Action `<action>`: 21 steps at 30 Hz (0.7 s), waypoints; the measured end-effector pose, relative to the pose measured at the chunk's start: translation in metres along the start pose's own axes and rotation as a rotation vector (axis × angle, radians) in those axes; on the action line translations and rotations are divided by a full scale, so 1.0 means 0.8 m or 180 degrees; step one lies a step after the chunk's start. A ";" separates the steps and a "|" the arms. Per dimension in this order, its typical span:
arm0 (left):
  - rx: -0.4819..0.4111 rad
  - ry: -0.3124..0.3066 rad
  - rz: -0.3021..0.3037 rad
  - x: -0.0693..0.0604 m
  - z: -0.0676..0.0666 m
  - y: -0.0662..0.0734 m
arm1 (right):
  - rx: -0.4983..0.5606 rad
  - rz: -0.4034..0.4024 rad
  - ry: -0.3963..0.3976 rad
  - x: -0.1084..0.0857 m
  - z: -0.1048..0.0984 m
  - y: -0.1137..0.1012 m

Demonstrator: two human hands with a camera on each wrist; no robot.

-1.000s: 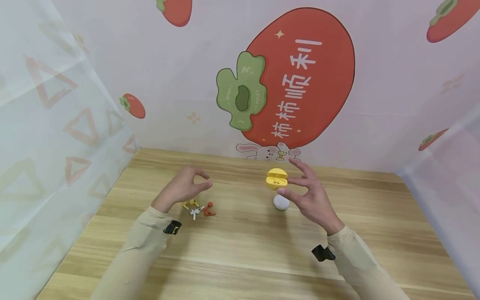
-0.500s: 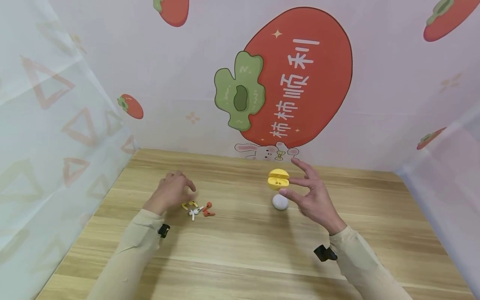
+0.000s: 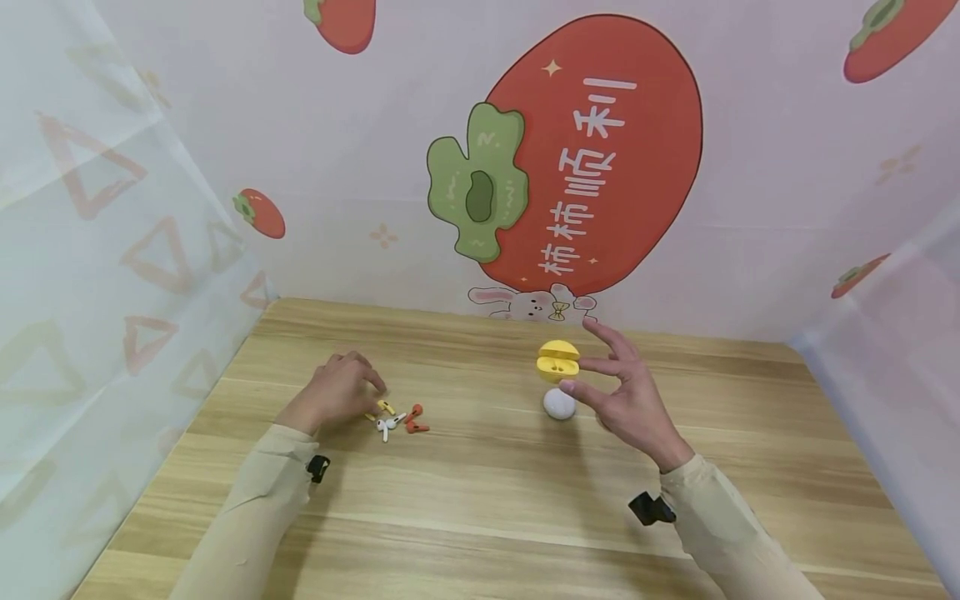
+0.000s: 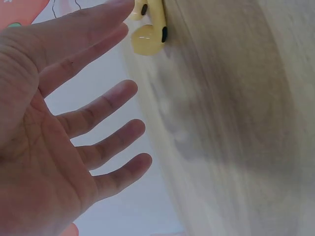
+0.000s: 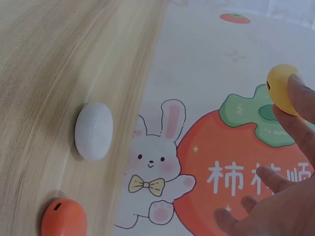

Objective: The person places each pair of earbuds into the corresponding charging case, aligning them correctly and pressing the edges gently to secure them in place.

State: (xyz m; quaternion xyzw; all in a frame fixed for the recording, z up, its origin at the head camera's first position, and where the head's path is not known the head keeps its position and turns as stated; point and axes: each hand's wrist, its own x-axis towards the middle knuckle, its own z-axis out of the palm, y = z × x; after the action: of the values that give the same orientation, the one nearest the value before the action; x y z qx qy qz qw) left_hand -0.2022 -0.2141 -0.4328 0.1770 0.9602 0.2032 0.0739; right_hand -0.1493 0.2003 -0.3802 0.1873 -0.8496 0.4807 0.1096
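Observation:
My right hand [image 3: 633, 404] pinches a yellow earbud case [image 3: 557, 367] between thumb and a finger above the table, its lid raised and its inside facing me. In the right wrist view the rounded back of the yellow case [image 5: 283, 88] shows. Over at the left, my left hand [image 3: 336, 392] is at the yellow earbuds [image 3: 386, 407], partly covering them. The left wrist view has its fingers [image 4: 110, 101] extended, with the tips of thumb and forefinger beside a yellow earbud [image 4: 147, 40]; no grip is visible. White earbuds [image 3: 386, 425] and orange earbuds [image 3: 416, 418] lie beside them.
A white case [image 3: 559, 404] sits on the wooden table [image 3: 465, 500] below the yellow one. The right wrist view also shows an orange case [image 5: 64, 219] near the white case [image 5: 94, 131]. A printed backdrop [image 3: 360, 150] rises behind the table, with side sheets left and right.
My left hand has moved left and down from above the table to the yellow earbuds. My right hand keeps hold of the yellow case, almost unmoved.

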 end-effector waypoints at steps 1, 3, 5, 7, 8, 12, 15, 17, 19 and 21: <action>0.0003 -0.0003 -0.0001 0.000 0.000 -0.001 | -0.0004 -0.0008 0.0000 0.000 0.000 0.001; 0.0001 -0.0007 -0.0014 0.000 0.002 -0.002 | -0.0017 -0.0014 0.0002 0.000 0.001 0.002; 0.0008 -0.0010 -0.0012 0.000 0.003 -0.003 | -0.0019 -0.0011 0.0000 0.000 0.001 0.004; 0.0019 -0.0009 0.0000 0.000 0.004 -0.004 | -0.0020 -0.0014 -0.0002 0.000 0.001 0.005; 0.0025 -0.0010 0.0006 0.001 0.005 -0.004 | -0.0020 -0.0010 -0.0006 0.000 0.001 0.005; 0.0035 -0.0007 0.0039 0.001 0.008 -0.005 | -0.0033 -0.0007 -0.0019 0.000 0.002 0.005; 0.0011 -0.0018 0.0050 0.002 0.010 -0.004 | -0.0043 0.0002 -0.0027 -0.001 0.003 0.004; -0.0019 -0.0024 0.0055 0.002 0.012 -0.004 | -0.0038 0.0005 -0.0029 -0.001 0.003 0.004; -0.0041 -0.0019 0.0056 0.002 0.013 -0.004 | -0.0034 0.0016 -0.0035 -0.001 0.003 0.004; -0.0063 0.0005 0.0065 0.002 0.014 -0.003 | -0.0035 0.0029 -0.0042 -0.001 0.003 0.003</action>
State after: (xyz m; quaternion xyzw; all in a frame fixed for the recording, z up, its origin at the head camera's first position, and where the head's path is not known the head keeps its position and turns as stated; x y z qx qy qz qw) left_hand -0.2023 -0.2116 -0.4438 0.1859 0.9563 0.2136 0.0727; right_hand -0.1499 0.1994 -0.3839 0.1860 -0.8537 0.4753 0.1028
